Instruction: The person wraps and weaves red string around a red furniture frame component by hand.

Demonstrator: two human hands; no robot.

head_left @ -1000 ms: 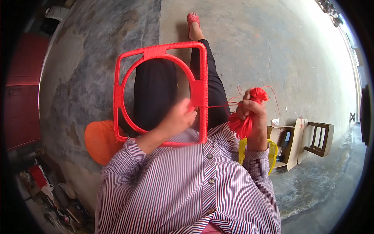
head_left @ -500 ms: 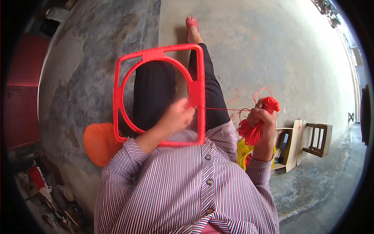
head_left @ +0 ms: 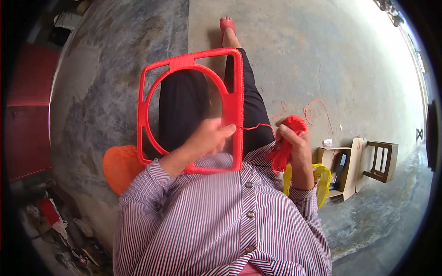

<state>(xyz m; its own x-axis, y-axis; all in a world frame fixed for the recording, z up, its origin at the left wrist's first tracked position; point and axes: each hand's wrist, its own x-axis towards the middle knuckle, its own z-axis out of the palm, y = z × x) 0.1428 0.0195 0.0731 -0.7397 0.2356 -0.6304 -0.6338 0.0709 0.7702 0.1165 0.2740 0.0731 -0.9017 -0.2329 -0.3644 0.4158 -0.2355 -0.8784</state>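
A red cord-wrapped square frame [head_left: 239, 83] with a round inner ring lies over my lap. My left hand [head_left: 209, 137] reaches through the ring opening and pinches the wrapped inner side of the right bar, thumb toward its edge; the fingers behind are partly hidden. From that spot a red cord [head_left: 258, 125] runs slackly to the right. It leads to a bundle of red cord [head_left: 294, 123], which my right hand [head_left: 293, 143] grips in a closed fist, loops hanging out below.
An orange round seat [head_left: 120, 168] shows at my left. On the right are a yellow plastic bag [head_left: 323, 177], an open cardboard box [head_left: 356, 168] and a small wooden stool [head_left: 391, 161]. Loose red cord [head_left: 309, 110] lies on the concrete floor. Scraps [head_left: 53, 221] sit at lower left.
My right hand has come left and slightly nearer the frame with the bundle, and the taut cord has gone slack. My left hand stays at the right bar.
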